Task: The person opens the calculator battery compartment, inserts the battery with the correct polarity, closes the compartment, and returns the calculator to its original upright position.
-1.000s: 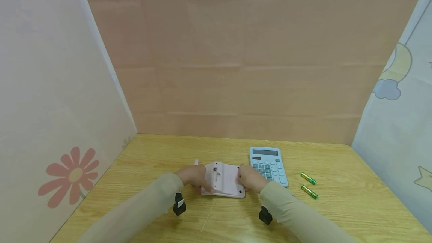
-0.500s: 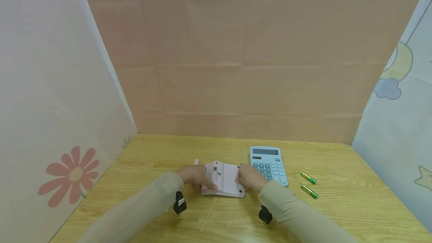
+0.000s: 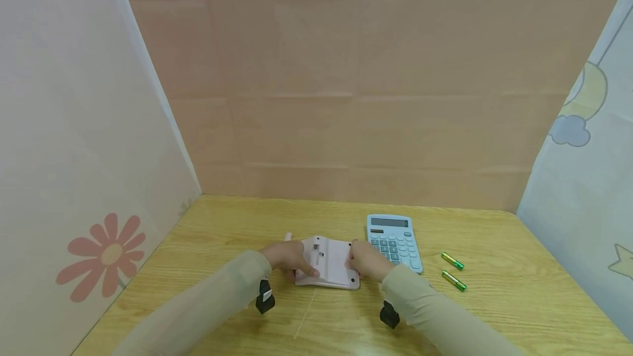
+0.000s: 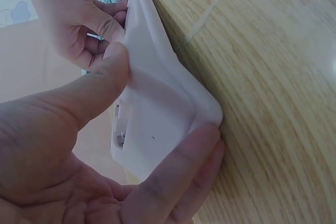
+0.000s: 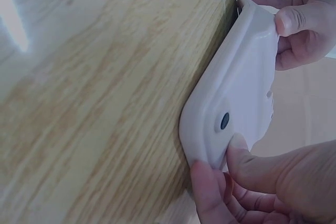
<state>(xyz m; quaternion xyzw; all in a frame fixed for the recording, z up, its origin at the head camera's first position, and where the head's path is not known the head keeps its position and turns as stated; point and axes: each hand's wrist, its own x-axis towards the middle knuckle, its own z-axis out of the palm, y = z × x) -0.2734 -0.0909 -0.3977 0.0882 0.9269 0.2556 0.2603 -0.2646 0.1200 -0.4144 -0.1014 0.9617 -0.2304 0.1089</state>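
A pale pink calculator (image 3: 339, 261) lies back side up near the table's middle, with small dark round feet. Its open battery slot (image 3: 317, 255) faces up, and metal contacts show inside. My left hand (image 3: 288, 257) grips the left end, thumb pressed on the back and fingertips at the rim in the left wrist view. At the other end, my right hand (image 3: 370, 260) pinches the edge between thumb and fingers, close to a dark foot (image 5: 224, 121). Beyond the left hand a small pale pink strip (image 3: 288, 237) shows. The calculator's key side is hidden.
A light blue calculator (image 3: 394, 243) lies face up just behind the right hand. Two green batteries, one farther back (image 3: 452, 261) and one nearer (image 3: 454, 281), lie to its right on the wooden table (image 3: 524, 284). A peach backdrop (image 3: 356, 125) stands behind.
My left thumb has slid slightly right and up along the pink calculator's back. Both hands keep their grip, and the calculator stays in place.
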